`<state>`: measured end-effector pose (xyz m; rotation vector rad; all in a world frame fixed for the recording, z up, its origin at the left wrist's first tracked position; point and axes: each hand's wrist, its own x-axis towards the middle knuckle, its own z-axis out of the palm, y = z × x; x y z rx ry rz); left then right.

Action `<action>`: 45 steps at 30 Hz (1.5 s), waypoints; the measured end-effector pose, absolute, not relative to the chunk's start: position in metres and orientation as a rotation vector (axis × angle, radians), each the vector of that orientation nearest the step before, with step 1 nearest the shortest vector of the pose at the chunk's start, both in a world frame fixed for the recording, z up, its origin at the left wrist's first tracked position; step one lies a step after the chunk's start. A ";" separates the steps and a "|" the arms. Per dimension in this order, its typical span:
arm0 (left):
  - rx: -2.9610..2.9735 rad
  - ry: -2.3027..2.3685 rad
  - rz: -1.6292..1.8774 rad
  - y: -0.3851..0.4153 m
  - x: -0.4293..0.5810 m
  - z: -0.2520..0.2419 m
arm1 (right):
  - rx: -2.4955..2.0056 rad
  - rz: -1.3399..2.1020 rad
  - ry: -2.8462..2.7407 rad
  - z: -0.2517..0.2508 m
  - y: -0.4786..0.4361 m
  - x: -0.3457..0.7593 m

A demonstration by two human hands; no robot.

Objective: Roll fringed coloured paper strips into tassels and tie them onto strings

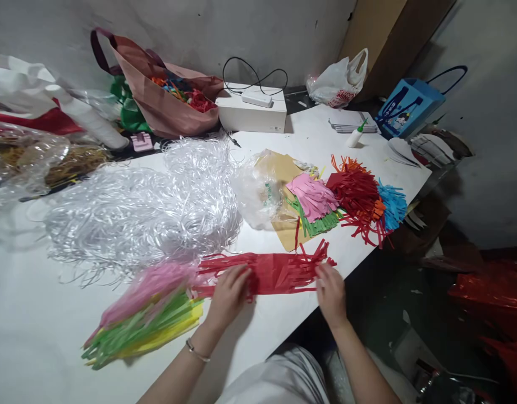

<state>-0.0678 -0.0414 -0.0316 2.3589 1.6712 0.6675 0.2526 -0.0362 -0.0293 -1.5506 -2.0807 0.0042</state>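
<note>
A sheet of red tissue paper [270, 273], cut into fringe at both ends, lies spread across the white table in front of me. My left hand [230, 293] rests over its left part, fingers bent lightly and lying on the paper. At the right-hand fringe is my right hand [331, 293], its slightly blurred fingers apart and touching the strips. Left of the red sheet lies a stack of fringed paper in pink [146, 292], green [144, 322] and yellow [168, 335]. Behind it spreads a large heap of shiny white strands [152, 207].
Pink tassels [312, 196], dark red tassels [354, 191] and blue tassels [393, 203] lie to the right, near a clear plastic bag [258, 193]. Farther back stand a glue bottle [356, 136], a white box [253, 115], a reddish tote bag [157, 101] and a blue bag [410, 106].
</note>
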 end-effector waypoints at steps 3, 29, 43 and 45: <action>2.420 1.316 0.585 -0.051 -0.048 -0.028 | -1.182 0.226 -2.428 -0.030 -0.046 0.209; 2.033 1.458 0.495 -0.033 -0.054 -0.018 | -1.343 0.649 -2.131 -0.034 -0.029 0.181; 1.747 1.882 -0.022 0.007 -0.030 -0.007 | -1.697 0.484 -2.216 -0.022 0.013 0.175; 1.731 1.910 -0.071 0.014 -0.028 -0.007 | -1.754 0.465 -2.216 -0.026 0.019 0.173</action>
